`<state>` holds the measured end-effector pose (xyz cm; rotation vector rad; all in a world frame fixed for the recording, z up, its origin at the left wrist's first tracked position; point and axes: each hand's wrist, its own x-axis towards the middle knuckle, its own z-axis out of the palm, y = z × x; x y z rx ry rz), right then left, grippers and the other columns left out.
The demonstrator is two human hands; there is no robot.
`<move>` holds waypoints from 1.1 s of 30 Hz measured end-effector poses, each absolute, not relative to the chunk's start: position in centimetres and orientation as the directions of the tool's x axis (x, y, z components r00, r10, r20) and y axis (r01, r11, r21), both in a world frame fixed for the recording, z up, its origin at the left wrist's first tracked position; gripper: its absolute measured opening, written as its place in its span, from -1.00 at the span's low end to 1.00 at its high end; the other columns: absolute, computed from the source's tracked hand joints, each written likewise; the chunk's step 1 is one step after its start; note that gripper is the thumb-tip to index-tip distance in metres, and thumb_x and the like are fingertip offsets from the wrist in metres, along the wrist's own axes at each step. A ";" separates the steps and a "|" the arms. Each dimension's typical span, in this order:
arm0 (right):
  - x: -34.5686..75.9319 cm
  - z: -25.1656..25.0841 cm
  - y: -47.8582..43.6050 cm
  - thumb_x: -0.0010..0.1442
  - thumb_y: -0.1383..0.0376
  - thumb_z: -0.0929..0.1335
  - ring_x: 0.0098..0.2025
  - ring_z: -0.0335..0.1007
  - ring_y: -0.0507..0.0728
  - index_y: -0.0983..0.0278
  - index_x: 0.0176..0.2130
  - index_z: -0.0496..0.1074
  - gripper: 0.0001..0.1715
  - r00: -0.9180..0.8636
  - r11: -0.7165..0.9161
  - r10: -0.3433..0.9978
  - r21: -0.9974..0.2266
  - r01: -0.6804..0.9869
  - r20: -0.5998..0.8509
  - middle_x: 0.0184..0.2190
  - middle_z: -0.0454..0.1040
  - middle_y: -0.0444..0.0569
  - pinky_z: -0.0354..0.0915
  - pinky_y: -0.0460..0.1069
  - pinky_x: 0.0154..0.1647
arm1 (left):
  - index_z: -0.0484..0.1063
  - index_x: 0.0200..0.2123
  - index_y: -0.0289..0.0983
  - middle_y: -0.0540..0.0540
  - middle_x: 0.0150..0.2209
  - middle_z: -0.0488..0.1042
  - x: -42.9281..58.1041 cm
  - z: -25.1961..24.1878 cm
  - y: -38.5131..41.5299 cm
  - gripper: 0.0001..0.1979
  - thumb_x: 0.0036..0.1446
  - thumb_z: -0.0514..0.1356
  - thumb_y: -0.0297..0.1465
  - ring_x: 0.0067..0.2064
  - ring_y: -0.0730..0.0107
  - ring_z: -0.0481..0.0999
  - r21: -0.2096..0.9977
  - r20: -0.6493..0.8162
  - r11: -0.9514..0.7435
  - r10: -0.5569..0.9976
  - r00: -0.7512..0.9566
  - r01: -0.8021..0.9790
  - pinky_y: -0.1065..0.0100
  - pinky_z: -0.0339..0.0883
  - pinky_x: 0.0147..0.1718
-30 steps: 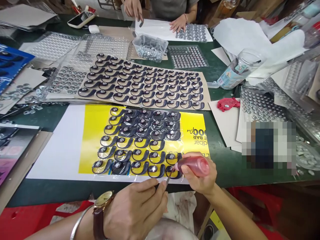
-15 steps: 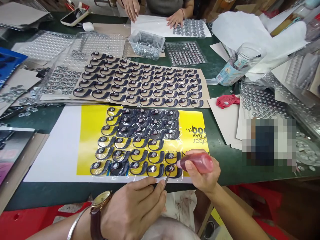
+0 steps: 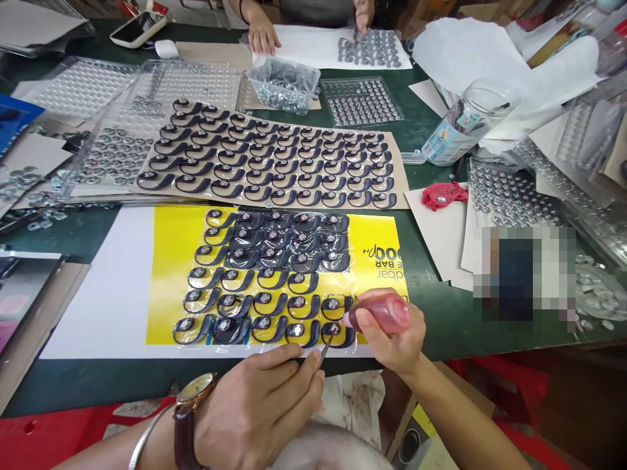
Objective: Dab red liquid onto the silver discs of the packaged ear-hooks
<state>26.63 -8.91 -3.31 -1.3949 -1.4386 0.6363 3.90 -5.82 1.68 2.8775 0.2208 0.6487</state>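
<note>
My left hand (image 3: 267, 398) is closed around a pair of thin metal tweezers (image 3: 326, 349), whose tip touches the front right dark hook-shaped piece (image 3: 347, 334). In my right hand (image 3: 399, 339) is a squeeze bottle (image 3: 379, 313) of red liquid, tilted so its nozzle points left, just above that same piece. Rows of similar hook-shaped pieces (image 3: 264, 303), each with a small round silver part, lie on clear film over a yellow printed sheet (image 3: 375, 245). Whether liquid is coming out of the nozzle I cannot tell.
Behind lies a cardboard sheet (image 3: 400, 176) with more hooked pieces. A clear plastic tub (image 3: 259, 85), a tilted jar (image 3: 443, 140) and a red cloth (image 3: 443, 194) stand farther off. Across the table, a co-worker's hand (image 3: 263, 32) rests on white paper.
The tweezers and bottle stay at the same piece, with only slight shifts. The view has moved a little. Across the table, the co-worker's hands have changed position, one lifting over the grey pieces.
</note>
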 end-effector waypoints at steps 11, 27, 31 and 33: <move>27.1 -3.4 -9.3 0.07 0.37 0.40 -0.53 0.50 0.16 0.23 -0.30 0.44 -0.88 0.209 0.203 0.924 -0.875 0.439 0.319 -0.48 0.53 -0.03 0.43 0.06 -0.52 | 0.47 -0.18 -0.46 -0.27 -0.16 0.55 3.8 1.8 -5.3 -0.76 0.27 0.02 -0.50 -0.18 0.28 0.58 0.279 0.408 -0.953 0.229 0.884 0.118 0.24 0.46 -0.09; 26.8 -3.0 -8.8 0.09 0.36 0.38 -0.49 0.48 0.11 0.23 -0.30 0.41 -0.91 0.123 0.278 0.916 -0.825 0.491 0.382 -0.45 0.53 -0.05 0.42 0.03 -0.50 | 0.41 -0.12 -0.38 -0.18 -0.19 0.58 3.6 1.7 -4.5 -0.78 0.19 0.05 -0.57 -0.23 0.38 0.59 0.597 0.376 -0.786 0.448 0.811 0.158 0.23 0.43 -0.06; 26.6 -3.3 -8.9 0.07 0.34 0.40 -0.46 0.50 0.11 0.25 -0.30 0.42 -0.88 0.075 0.321 0.910 -0.809 0.492 0.407 -0.42 0.54 -0.04 0.42 0.00 -0.48 | 0.41 -0.15 -0.34 -0.17 -0.20 0.58 3.6 1.4 -4.0 -0.80 0.19 0.07 -0.59 -0.25 0.43 0.60 0.718 0.328 -0.673 0.555 0.764 0.181 0.24 0.40 -0.05; 26.8 -3.0 -8.9 0.07 0.32 0.41 -0.48 0.50 0.10 0.27 -0.31 0.43 -0.88 0.112 0.283 0.926 -0.860 0.425 0.360 -0.42 0.54 -0.05 0.42 -0.02 -0.50 | 0.41 -0.12 -0.33 -0.17 -0.19 0.58 3.5 1.3 -3.9 -0.79 0.19 0.08 -0.59 -0.25 0.44 0.59 0.744 0.300 -0.639 0.581 0.757 0.196 0.24 0.39 -0.05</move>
